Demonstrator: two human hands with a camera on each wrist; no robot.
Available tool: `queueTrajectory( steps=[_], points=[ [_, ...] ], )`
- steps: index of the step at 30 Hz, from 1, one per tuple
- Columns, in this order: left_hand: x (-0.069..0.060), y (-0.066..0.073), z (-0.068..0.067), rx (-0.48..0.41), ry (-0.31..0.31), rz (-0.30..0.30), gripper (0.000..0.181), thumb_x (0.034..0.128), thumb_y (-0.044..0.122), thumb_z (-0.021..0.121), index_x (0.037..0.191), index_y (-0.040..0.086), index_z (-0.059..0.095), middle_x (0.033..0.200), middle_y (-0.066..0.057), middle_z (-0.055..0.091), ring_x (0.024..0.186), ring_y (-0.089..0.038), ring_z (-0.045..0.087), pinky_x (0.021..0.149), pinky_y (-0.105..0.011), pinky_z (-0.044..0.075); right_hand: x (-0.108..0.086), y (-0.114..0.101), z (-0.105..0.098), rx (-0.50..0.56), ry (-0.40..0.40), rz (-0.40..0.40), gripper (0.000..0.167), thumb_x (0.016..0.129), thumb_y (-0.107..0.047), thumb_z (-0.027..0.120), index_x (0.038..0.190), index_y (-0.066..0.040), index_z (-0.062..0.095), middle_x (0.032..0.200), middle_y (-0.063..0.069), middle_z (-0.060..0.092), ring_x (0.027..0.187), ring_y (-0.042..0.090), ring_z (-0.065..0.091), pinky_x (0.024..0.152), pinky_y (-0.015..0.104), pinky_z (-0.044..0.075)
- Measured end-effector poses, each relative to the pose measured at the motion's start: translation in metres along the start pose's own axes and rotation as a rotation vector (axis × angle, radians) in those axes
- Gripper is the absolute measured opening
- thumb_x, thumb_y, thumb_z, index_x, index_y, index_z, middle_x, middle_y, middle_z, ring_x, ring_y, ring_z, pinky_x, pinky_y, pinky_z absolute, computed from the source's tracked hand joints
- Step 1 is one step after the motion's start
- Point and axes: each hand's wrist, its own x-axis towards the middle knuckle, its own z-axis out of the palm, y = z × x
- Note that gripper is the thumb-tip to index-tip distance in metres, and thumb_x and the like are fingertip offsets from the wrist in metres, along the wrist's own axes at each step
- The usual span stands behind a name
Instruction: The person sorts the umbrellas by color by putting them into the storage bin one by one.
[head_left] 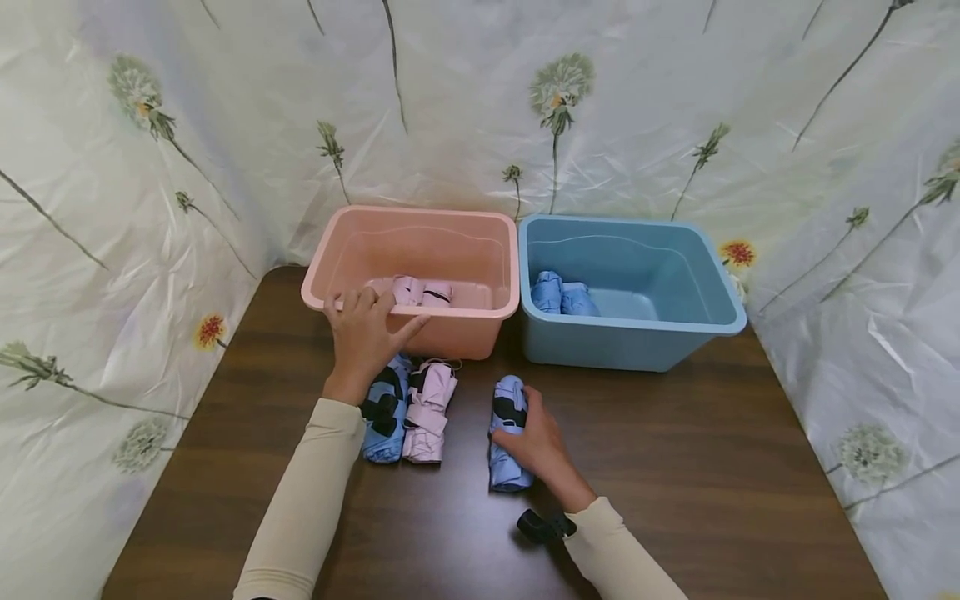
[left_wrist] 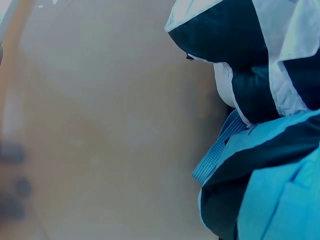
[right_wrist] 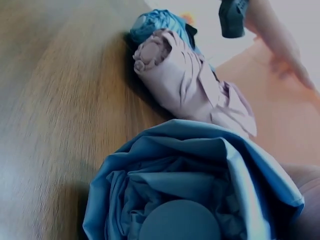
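Head view: the right hand point(head_left: 543, 446) grips a rolled blue bundle point(head_left: 507, 462) on the table point(head_left: 660, 500), a pink bundle point(head_left: 429, 419) and a 2nd blue bundle point(head_left: 386, 442) at its 9 o'clock. Toward its 10 o'clock, the left hand point(head_left: 363, 337) grips the pink bin point(head_left: 459, 333) by its near rim.

Indoor tabletop nook, exact rm. type unclear: dk. wood-grain tbl. point(head_left: 712, 467), floral-print sheeting point(head_left: 450, 108) at L, R & rear.
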Motion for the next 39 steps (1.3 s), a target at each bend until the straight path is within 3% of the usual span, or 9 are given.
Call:
queueTrajectory(
  steps=[8, 21, 31, 39],
  points=[
    [0.000, 0.000, -0.003, -0.005, -0.015, -0.008, 0.065, 0.0756, 0.070, 0.063, 0.102, 0.010, 0.066, 0.098, -0.013, 0.058, 0.100, -0.035, 0.050, 0.101, -0.065, 0.020, -0.004, 0.023, -0.016, 0.017, 0.027, -0.039, 0.087, 0.079, -0.029, 0.073, 0.149, -0.011, 0.024, 0.137, 0.021, 0.046, 0.105, 0.033, 0.053, 0.088, 0.050, 0.048],
    [-0.002, 0.000, -0.001, -0.017, -0.020, -0.008, 0.062, 0.0764, 0.069, 0.062, 0.092, 0.009, 0.061, 0.094, -0.014, 0.056, 0.097, -0.035, 0.048, 0.100, -0.064, 0.020, -0.019, 0.055, -0.045, 0.087, 0.076, -0.072, 0.085, 0.080, -0.024, 0.074, 0.147, -0.006, 0.025, 0.132, 0.026, 0.049, 0.106, 0.034, 0.054, 0.087, 0.049, 0.046],
    [0.000, -0.001, 0.000, -0.009, 0.007, 0.010, 0.059, 0.0723, 0.063, 0.072, 0.094, 0.009, 0.062, 0.092, -0.013, 0.055, 0.094, -0.036, 0.048, 0.100, -0.064, 0.020, -0.034, 0.054, -0.084, 0.119, 0.084, -0.062, 0.084, 0.085, -0.028, 0.072, 0.149, -0.011, 0.021, 0.120, 0.021, 0.050, 0.099, 0.031, 0.056, 0.074, 0.036, 0.049],
    [-0.001, 0.000, -0.001, -0.009, -0.002, 0.005, 0.069, 0.0757, 0.069, 0.063, 0.110, 0.010, 0.066, 0.095, -0.014, 0.057, 0.097, -0.036, 0.050, 0.101, -0.065, 0.020, -0.044, 0.044, -0.109, 0.238, 0.092, -0.118, 0.083, 0.087, -0.021, 0.071, 0.151, -0.014, 0.018, 0.120, 0.020, 0.047, 0.100, 0.032, 0.057, 0.075, 0.033, 0.052]
  ],
)
